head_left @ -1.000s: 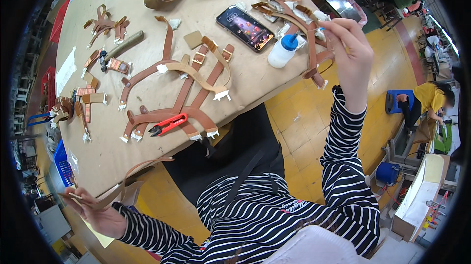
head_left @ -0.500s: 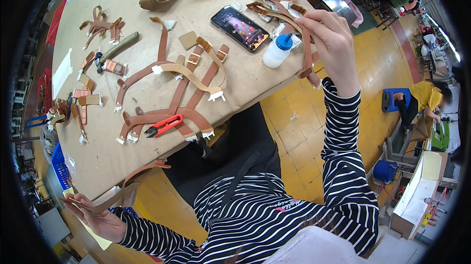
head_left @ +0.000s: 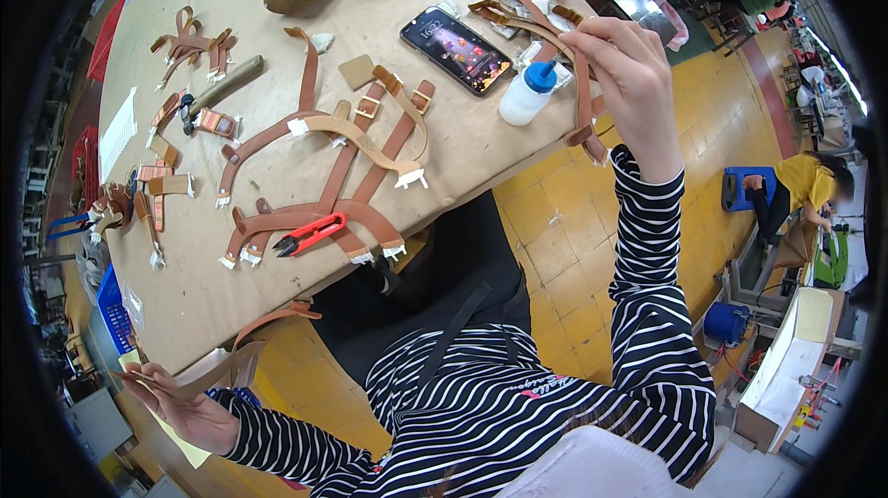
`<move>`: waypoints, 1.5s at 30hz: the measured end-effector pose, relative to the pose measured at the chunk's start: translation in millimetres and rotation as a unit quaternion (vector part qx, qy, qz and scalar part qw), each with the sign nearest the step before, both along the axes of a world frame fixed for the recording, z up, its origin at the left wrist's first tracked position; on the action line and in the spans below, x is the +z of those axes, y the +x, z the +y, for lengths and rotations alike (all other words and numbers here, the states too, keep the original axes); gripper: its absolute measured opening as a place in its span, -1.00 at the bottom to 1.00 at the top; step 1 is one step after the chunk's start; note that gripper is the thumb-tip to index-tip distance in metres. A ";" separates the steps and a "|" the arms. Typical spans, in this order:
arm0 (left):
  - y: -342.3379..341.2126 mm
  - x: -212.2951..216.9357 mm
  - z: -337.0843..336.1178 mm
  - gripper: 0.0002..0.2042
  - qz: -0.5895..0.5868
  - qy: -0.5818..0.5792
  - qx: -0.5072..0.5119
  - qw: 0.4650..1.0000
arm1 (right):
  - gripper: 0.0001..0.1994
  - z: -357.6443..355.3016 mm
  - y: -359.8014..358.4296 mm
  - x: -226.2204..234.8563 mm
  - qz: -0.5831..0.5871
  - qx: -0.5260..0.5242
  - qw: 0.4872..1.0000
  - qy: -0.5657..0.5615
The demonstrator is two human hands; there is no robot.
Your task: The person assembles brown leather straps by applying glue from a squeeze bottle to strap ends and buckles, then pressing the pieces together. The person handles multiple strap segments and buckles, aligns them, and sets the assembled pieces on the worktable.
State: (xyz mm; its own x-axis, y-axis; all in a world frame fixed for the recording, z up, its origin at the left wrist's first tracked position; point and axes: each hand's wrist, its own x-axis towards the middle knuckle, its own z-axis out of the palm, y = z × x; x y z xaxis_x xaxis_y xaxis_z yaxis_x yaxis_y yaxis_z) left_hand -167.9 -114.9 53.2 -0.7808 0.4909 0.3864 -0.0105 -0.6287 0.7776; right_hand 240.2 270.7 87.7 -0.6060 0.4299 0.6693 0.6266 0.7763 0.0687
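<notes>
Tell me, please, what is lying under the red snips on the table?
Brown leather straps lie under the red snips, showing beyond them; the table is below. Whatever is directly beneath the snips is covered and cannot be seen.

Head-worn fisheye view down onto the table (head_left: 467,145)

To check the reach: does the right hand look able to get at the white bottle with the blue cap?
Probably yes: the right hand is close to the bottle. Brown straps lie between them, but the bottle's near side looks free.
</notes>
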 end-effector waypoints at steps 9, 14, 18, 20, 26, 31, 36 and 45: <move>1.1 -0.4 -1.5 -0.40 -0.013 0.002 0.011 1.000 | -0.79 0.8 -0.3 -4.9 -0.015 0.014 0.999 -0.034; 2.7 1.2 2.4 -0.39 -0.010 0.001 0.007 1.000 | -0.76 -2.5 -4.5 -11.6 -0.006 0.001 0.997 -0.077; 6.7 7.4 10.2 -0.42 -0.014 -0.028 0.030 0.999 | -0.68 -13.2 -4.2 -8.3 0.079 -0.004 0.992 -0.098; 7.3 10.9 11.4 -0.47 -0.004 -0.137 0.206 0.969 | -0.63 -29.1 -0.7 -4.0 0.142 -0.006 0.986 -0.090; -15.8 47.6 13.1 -0.47 0.120 -0.049 0.161 0.978 | -0.70 -52.6 -17.2 -33.0 0.212 0.069 0.972 -0.067; -39.1 76.0 20.1 -0.55 0.109 0.007 0.177 0.978 | -0.74 -64.1 -55.3 -103.9 0.116 0.090 0.969 -0.198; -44.3 62.7 22.2 -0.54 0.070 -0.032 0.178 0.981 | -0.77 -67.4 -74.8 -162.8 0.195 0.016 0.936 -0.293; -50.2 53.7 25.3 -0.51 0.074 -0.087 0.177 0.978 | -0.92 -63.4 -80.9 -198.3 0.245 -0.025 0.951 -0.184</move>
State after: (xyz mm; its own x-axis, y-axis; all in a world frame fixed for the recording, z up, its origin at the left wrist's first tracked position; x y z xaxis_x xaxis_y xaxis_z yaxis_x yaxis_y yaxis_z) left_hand -218.1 -89.7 107.0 -0.8556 0.2680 0.4429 0.3045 -0.4312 0.8493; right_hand 159.3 207.2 -110.6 -0.2327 0.7101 0.6646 0.5491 0.6599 -0.5128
